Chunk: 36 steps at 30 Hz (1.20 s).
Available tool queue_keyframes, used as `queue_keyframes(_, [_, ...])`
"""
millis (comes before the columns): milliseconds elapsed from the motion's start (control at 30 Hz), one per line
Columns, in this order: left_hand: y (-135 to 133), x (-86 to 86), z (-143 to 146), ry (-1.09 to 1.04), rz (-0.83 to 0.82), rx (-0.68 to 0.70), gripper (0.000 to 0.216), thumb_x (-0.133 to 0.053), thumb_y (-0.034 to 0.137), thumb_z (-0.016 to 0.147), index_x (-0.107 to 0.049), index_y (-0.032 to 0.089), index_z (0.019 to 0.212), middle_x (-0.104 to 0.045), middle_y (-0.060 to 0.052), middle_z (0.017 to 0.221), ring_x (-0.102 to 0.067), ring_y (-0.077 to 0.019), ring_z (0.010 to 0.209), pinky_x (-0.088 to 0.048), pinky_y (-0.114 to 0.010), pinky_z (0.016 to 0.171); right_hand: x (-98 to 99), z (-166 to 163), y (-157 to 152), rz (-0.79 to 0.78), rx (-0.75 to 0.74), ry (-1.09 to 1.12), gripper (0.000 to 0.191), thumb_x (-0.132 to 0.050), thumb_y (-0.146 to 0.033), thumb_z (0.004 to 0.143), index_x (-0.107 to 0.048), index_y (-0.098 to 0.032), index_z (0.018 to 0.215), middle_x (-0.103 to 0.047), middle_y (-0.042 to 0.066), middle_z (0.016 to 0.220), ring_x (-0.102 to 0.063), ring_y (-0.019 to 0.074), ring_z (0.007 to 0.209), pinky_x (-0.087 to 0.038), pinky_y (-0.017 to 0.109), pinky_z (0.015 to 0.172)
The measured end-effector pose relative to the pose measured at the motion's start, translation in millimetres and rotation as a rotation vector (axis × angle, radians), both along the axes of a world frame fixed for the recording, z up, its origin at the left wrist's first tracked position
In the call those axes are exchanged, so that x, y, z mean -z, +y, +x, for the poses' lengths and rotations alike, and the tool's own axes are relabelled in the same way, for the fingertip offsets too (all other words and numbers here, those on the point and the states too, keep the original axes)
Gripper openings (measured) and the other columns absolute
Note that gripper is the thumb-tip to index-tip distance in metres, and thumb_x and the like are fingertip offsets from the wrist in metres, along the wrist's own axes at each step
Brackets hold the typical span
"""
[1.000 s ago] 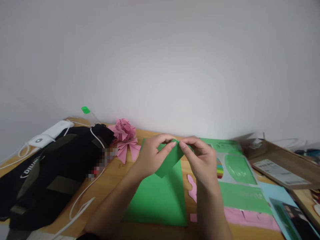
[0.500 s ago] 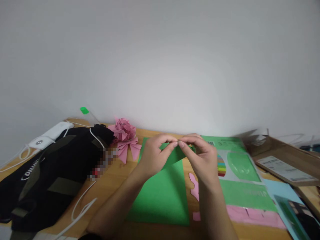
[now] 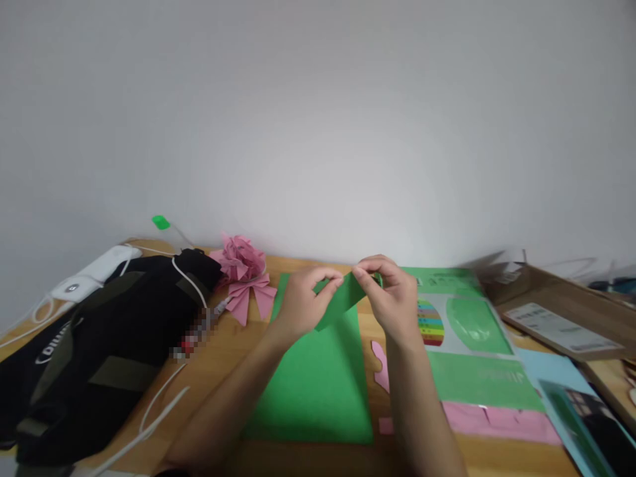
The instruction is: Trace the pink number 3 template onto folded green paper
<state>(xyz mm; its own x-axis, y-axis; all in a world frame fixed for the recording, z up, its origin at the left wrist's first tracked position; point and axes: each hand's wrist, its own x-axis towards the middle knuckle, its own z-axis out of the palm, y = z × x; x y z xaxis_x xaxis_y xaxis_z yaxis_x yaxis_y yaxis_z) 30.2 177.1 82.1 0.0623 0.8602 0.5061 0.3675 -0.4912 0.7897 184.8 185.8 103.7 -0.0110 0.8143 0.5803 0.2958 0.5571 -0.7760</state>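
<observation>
Both hands are raised over the desk with a small piece of green paper (image 3: 342, 303) between them. My left hand (image 3: 304, 301) is closed in a pinch at the paper's upper left edge, thumb against fingertips. On the other side, my right hand (image 3: 392, 295) pinches the paper's top edge between thumb and index finger, its other fingers curled behind. The paper hangs tilted, partly covered by both hands. Flat on the desk below lies a larger green sheet (image 3: 313, 397). Pink paper scraps (image 3: 379, 366) lie beside it, partly behind my right forearm.
Left are a black bag (image 3: 124, 331), a white power strip (image 3: 94, 271), cables and a pink folded-paper flower (image 3: 242, 262). At the right lie a green-and-clear paper pack (image 3: 487, 381), an open cardboard box (image 3: 561, 305) and blue sheets (image 3: 551, 368). A wall (image 3: 318, 132) stands behind.
My fingertips, which met at the paper's top edge, have moved slightly apart, and more of the green piece shows between them. The whole view has shifted a little.
</observation>
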Motion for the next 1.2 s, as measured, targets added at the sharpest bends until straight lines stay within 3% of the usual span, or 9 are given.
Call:
queue_keyframes(267, [-29.8,25.4,-27.1,0.169,-0.058,0.105,0.013,-0.057,0.020,0.088,-0.067,0.020,0.078,-0.072,-0.002,0.078,-0.066,-0.0169,0.077,-0.050,-0.029,0.074,-6.8,22.3,-5.9,-0.039,0.024,0.148,0.009,-0.069,-0.026,0.082,-0.067,-0.021,0.075,-0.066,-0.001,0.074,-0.061,0.0133,0.071,-0.048,0.027,0.066])
queue_keyframes(467, [-48.2,49.3,-58.3,0.157,-0.219,0.109,0.013,-0.062,0.028,0.081,-0.066,0.022,0.071,-0.069,-0.003,0.072,-0.063,-0.0196,0.073,-0.050,-0.033,0.075,-14.7,34.5,-13.2,-0.015,0.048,0.218,0.007,-0.073,-0.025,0.079,-0.069,-0.021,0.074,-0.066,-0.001,0.072,-0.059,0.0117,0.068,-0.046,0.025,0.063])
queue_keyframes(600, [-45.1,37.0,-58.0,0.001,-0.374,0.089,0.014,-0.061,0.034,0.085,-0.069,0.022,0.084,-0.073,-0.007,0.093,-0.064,-0.0240,0.096,-0.048,-0.040,0.092,-18.5,32.1,-16.4,-0.228,-0.126,0.109,0.014,-0.074,-0.032,0.076,-0.069,-0.019,0.072,-0.066,0.000,0.068,-0.057,0.0119,0.062,-0.045,0.026,0.057])
queue_keyframes(667, [-44.0,25.2,-45.0,-0.101,-0.476,0.187,0.027,-0.064,0.040,0.084,-0.068,0.021,0.103,-0.072,-0.009,0.109,-0.063,-0.0250,0.107,-0.048,-0.041,0.096,-18.4,23.2,-15.8,-0.356,-0.240,0.112,0.021,-0.075,-0.038,0.073,-0.068,-0.018,0.070,-0.063,-0.001,0.063,-0.053,0.0104,0.056,-0.043,0.025,0.052])
queue_keyframes(733, [-44.9,16.8,-26.6,-0.204,-0.615,0.366,0.042,-0.070,0.046,0.077,-0.066,0.018,0.109,-0.073,-0.010,0.107,-0.069,-0.0249,0.099,-0.054,-0.038,0.085,-15.7,11.5,-12.7,-0.456,-0.290,0.144,0.026,-0.076,-0.042,0.069,-0.067,-0.017,0.070,-0.061,-0.002,0.061,-0.051,0.0092,0.054,-0.041,0.024,0.050])
queue_keyframes(833, [-49.4,17.8,-1.2,-0.351,-0.815,0.570,0.046,-0.074,0.050,0.072,-0.068,0.012,0.097,-0.075,-0.014,0.088,-0.073,-0.0250,0.079,-0.058,-0.037,0.072,-4.2,-3.4,-3.7,-0.559,-0.266,0.198,0.033,-0.077,-0.047,0.063,-0.066,-0.017,0.071,-0.060,-0.003,0.061,-0.050,0.0086,0.054,-0.040,0.023,0.050])
queue_keyframes(1000, [-55.4,41.5,12.7,-0.562,-1.004,0.557,0.040,-0.077,0.045,0.070,-0.067,0.012,0.091,-0.071,-0.007,0.069,-0.069,-0.0191,0.059,-0.057,-0.032,0.061,34.3,-8.2,0.9,-0.621,-0.157,0.205,0.043,-0.070,-0.051,0.070,-0.062,-0.019,0.097,-0.058,-0.005,0.065,-0.051,0.0091,0.055,-0.041,0.022,0.051])
queue_keyframes(1133, [-54.7,54.4,13.7,-0.686,-1.028,0.418,0.032,-0.055,0.043,0.090,-0.067,0.014,0.094,-0.073,-0.008,0.076,-0.073,-0.0213,0.073,-0.059,-0.034,0.070,67.1,-6.8,-32.1,-0.695,-0.094,0.178,0.046,-0.063,-0.051,0.078,-0.056,-0.018,0.111,-0.066,0.002,0.083,-0.061,0.0134,0.066,-0.047,0.026,0.056])
queue_keyframes(1200, [-56.1,57.7,16.6,-0.740,-0.995,0.334,0.039,-0.036,0.040,0.100,-0.066,0.015,0.103,-0.075,-0.009,0.090,-0.073,-0.0216,0.091,-0.058,-0.035,0.081,80.4,-7.7,-56.1,-0.710,-0.090,0.153,0.050,-0.067,-0.047,0.076,-0.055,-0.018,0.116,-0.068,0.008,0.100,-0.066,0.0179,0.084,-0.053,0.031,0.068])
